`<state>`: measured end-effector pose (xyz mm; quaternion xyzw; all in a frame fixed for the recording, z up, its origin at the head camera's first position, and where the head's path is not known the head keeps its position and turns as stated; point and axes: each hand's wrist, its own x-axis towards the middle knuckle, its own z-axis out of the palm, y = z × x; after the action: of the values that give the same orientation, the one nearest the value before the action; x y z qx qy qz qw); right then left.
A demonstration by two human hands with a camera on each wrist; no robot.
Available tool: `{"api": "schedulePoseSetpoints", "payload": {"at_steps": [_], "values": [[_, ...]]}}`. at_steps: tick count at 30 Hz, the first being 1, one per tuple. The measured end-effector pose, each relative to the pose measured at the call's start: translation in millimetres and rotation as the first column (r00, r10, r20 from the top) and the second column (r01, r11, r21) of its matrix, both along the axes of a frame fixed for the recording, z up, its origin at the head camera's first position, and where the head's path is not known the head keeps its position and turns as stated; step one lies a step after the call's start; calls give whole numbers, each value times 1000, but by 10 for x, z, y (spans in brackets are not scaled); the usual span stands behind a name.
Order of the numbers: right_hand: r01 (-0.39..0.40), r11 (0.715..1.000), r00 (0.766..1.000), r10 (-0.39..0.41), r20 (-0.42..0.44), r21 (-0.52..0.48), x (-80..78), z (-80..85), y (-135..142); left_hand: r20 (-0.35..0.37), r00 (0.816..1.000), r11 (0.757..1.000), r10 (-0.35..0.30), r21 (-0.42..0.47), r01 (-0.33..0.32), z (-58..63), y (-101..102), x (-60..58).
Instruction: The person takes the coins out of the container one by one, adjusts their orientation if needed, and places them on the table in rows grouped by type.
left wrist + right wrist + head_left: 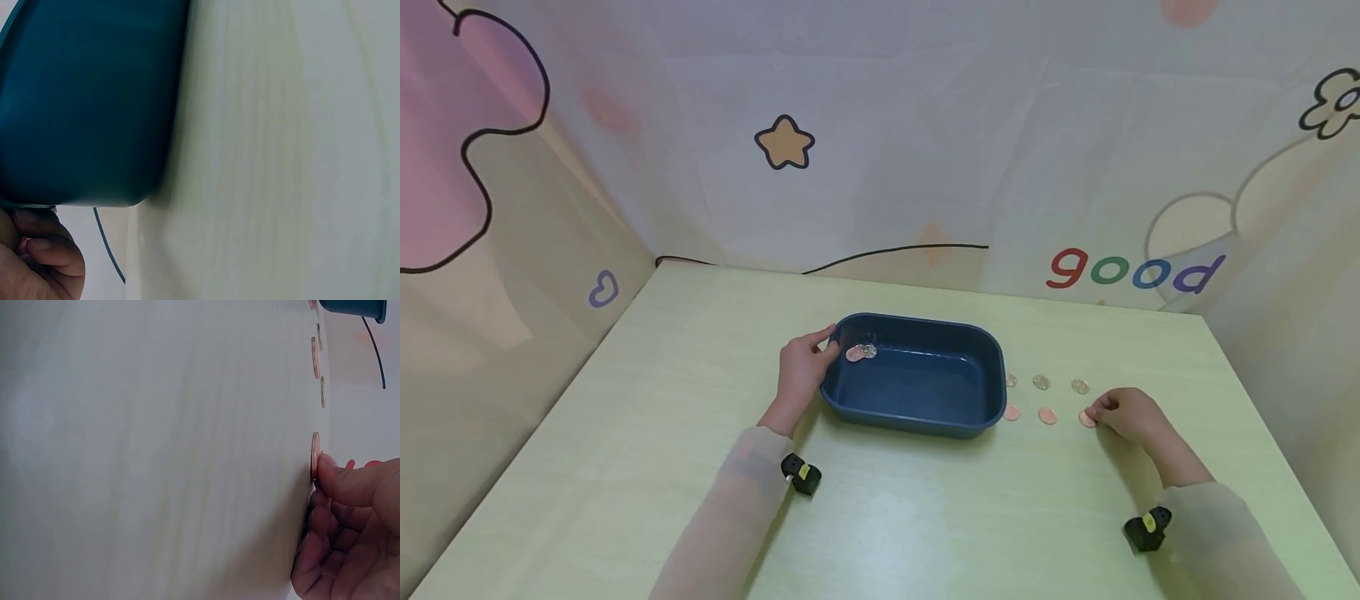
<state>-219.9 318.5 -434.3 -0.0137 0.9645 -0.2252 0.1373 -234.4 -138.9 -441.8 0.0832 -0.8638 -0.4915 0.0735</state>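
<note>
The left hand (802, 369) is clamped on the left end of a blue tray (917, 383), gripping its rim; in the left wrist view, curled fingers (59, 256) show against the tray's end wall. The right hand (1127, 414), well apart from the left, pinches the edge of a copper coin (1086, 420) between thumb and fingertips. Whether this coin is lifted from the table (962, 525) cannot be told.

The pinched coin is the rightmost of a near row of three, in line with a middle coin (1047, 416) and a left coin (1012, 412). A far row of three paler coins (1041, 382) runs behind it. The leftmost coin of each row lies just beside the tray's right end, the far one partly hidden by the rim. Inside the tray, a small group of coins (855, 354) overlaps near the left end, close to the left hand; the exact count cannot be told.

Edges: a wide stretch of tabletop separates the left hand from the table's left edge. The right hand stands nearer the right edge, with tabletop between. Behind the tray, a narrower strip reaches the printed backdrop (880, 192). Ahead of the tray, broad tabletop extends between both forearms.
</note>
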Motion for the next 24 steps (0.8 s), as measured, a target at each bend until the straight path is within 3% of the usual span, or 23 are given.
{"api": "schedulePoseSetpoints", "payload": {"at_steps": [10, 19, 24], "values": [[-15, 1000, 1000, 15, -7, -23, 6, -7, 5, -14, 1000, 1000, 1, -4, -1, -10, 1, -2], [51, 987, 984, -23, 177, -154, -39, 53, 112, -7, 1000, 1000, 1, -11, -1, -9, 2, -4], [66, 978, 975, -21, 220, -199, -65, 79, 167, 1, 1000, 1000, 4, -10, -4, -6, 2, -7]]}}
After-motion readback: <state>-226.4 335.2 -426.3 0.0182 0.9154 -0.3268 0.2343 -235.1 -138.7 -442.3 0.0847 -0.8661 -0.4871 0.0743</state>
